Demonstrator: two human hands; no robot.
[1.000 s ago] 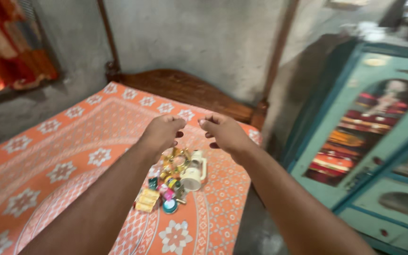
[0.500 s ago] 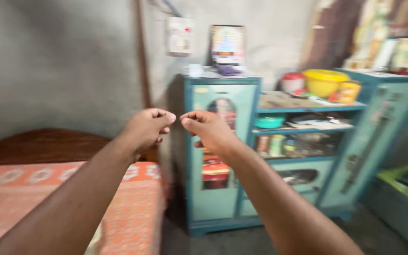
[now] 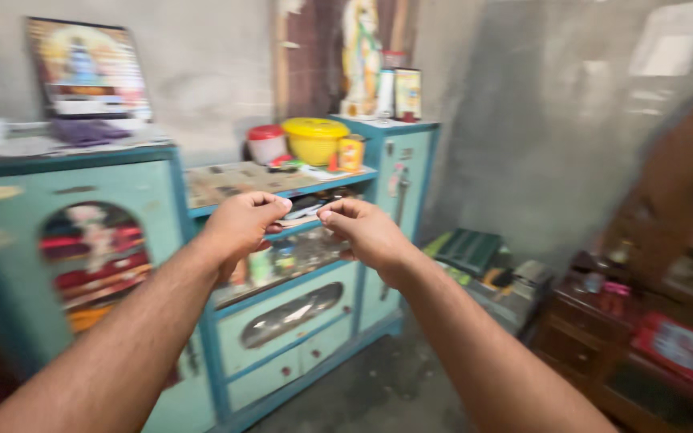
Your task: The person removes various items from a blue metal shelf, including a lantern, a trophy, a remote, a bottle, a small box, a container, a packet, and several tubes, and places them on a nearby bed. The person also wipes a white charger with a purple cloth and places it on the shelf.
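- Your left hand (image 3: pixel 238 228) is curled, thumb pressed to the fingertips. The pinch is closed, but the blur hides whether anything thin sits inside it.
- Your right hand (image 3: pixel 366 232) mirrors it, thumb and forefinger pressed together and pointing at the left. The 2 pinches are near each other, with a small gap between them.
- Both hands hang in the air in front of the open middle shelf (image 3: pixel 314 186) of the teal cabinet (image 3: pixel 306 321), touching none of it.
- The view is smeared, so my advice is to hold your head level and let the picture settle before you move either pinch.
- Keep both wrists at 1 height and the pinches firm. If something fine is held, a slack thumb would probably lose it.
- Mind the cabinet top behind your knuckles: a yellow lidded basket (image 3: pixel 314 140), a red-lidded jar (image 3: pixel 266 144) and a small orange tub (image 3: pixel 350 152) stand close together.
- Lower right, a green box (image 3: pixel 467 250) and dark wooden furniture (image 3: pixel 595 321) crowd the floor. Step with care there.
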